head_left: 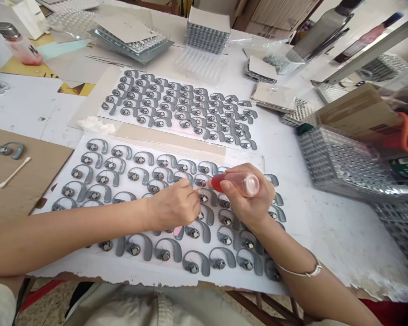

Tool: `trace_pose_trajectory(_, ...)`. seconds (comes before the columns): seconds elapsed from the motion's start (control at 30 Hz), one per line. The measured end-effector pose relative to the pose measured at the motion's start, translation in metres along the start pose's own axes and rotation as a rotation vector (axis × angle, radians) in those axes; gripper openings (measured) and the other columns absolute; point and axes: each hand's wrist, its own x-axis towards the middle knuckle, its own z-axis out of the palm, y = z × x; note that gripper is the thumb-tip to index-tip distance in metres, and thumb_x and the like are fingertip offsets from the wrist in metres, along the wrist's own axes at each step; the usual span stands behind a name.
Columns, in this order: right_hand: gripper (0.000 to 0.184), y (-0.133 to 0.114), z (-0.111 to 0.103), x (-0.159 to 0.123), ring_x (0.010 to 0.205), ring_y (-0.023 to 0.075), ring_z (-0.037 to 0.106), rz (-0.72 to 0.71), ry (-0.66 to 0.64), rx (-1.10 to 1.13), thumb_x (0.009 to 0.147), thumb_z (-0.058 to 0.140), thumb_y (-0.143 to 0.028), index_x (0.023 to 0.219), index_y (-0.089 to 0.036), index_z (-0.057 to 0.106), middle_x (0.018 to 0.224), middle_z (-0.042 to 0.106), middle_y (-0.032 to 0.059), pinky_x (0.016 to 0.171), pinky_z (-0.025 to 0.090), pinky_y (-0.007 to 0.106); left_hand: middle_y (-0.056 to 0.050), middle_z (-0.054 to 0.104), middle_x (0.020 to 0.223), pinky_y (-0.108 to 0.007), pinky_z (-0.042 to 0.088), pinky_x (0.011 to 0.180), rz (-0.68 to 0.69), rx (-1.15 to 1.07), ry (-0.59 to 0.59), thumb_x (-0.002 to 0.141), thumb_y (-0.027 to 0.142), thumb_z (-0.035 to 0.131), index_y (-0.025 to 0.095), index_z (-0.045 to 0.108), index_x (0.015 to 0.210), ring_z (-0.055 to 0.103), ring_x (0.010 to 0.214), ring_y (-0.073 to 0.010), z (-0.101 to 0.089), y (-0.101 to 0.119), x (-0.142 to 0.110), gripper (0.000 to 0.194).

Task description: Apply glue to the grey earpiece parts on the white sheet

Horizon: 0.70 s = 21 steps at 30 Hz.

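My right hand (250,199) is wrapped round a small squeeze bottle (236,183) with red liquid in it, tilted so its tip points left and down. Close to that tip, my left hand (175,206) is closed in a pinch; what its fingers hold, if anything, is too small to make out. Beneath both hands are rows of grey ear-hook earphone shells (165,256) on a white sheet (221,283), each with a round metallic part and fine wires. Some shells are hidden by my hands and left forearm.
Beyond lies another sheet of grey ear-hooks (182,108). Left, a cardboard piece (7,194) carries one ear-hook (12,149) and a cotton swab (15,173). A bottle of pink liquid (20,45) stands back left. Stacked plastic trays (343,163) border the right.
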Motion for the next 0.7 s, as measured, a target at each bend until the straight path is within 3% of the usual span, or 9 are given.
trace_pose_trajectory(0.7,0.008,-0.0009,0.0005,-0.0011,0.063,0.0136,0.063,-0.063,-0.004,-0.032,0.083,0.066,-0.027,0.078,-0.022,0.063,0.071,0.067,0.0003,0.053,0.048,0.027,-0.006,0.064,0.063,-0.031,0.033,0.058,-0.048,-0.057,-0.011,0.088,0.003,0.055,0.011,0.060,0.066,0.049,0.055,-0.0136,0.0016,-0.0003,-0.0019,0.024)
